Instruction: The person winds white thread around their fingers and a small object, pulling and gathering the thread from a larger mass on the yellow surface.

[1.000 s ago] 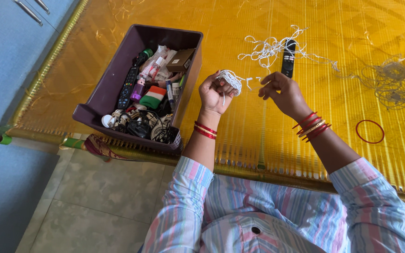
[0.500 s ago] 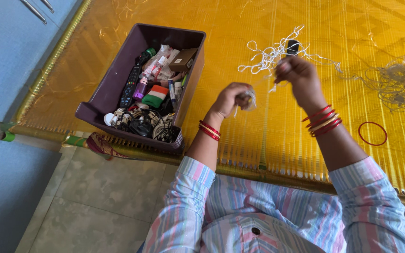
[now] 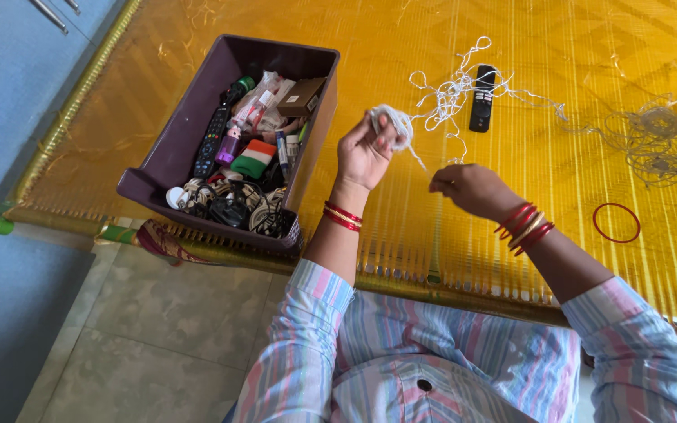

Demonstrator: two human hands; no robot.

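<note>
On yellow mat (image 3: 448,227) (tiled floor (image 3: 174,329) below) | left hand (image 3: 363,153) holds string coil (image 3: 392,125)

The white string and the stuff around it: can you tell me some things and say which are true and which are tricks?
1. The left hand holds a small bundle of white string. True.
2. The purple bin is empty. False: it is full of small items.
3. A black remote lies on the yellow mat. True.
4. The red ring is inside the bin. False: it lies on the mat.
</note>
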